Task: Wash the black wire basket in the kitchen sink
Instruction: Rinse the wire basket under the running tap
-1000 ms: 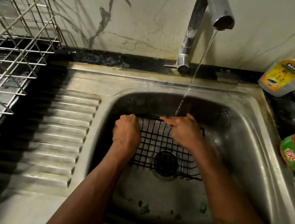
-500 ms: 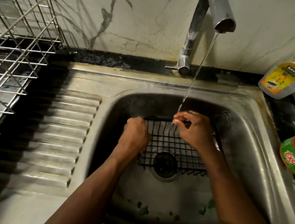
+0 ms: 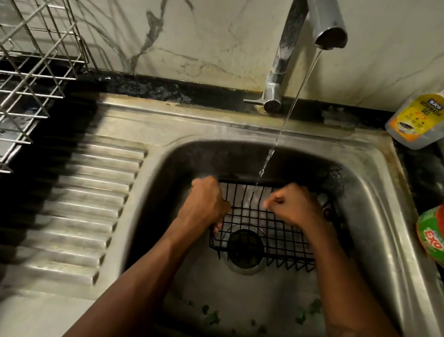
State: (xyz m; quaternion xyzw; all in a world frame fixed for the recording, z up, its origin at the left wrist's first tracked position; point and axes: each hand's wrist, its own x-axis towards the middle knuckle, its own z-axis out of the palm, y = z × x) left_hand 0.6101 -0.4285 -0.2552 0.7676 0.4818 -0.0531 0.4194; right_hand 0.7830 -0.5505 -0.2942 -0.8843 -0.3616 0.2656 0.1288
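Both hands are down in the basin of the steel sink (image 3: 245, 132). The left hand (image 3: 207, 204) grips the left side of the black wire basket (image 3: 276, 235), fingers curled round its wires. The right hand (image 3: 295, 207) is clenched over the basket's far right part; whether it holds a wire cannot be told. The basket lies tilted over the drain (image 3: 245, 247), mid-basin, with a thin stream of water (image 3: 293, 102) from the tap (image 3: 319, 21) falling onto its far edge. On the bench (image 3: 427, 175), a dishwash gel bottle (image 3: 424, 118) stands at the back right corner, an Exo tub (image 3: 443, 236) at the right edge, and a steel dish rack (image 3: 22, 70) on the left.
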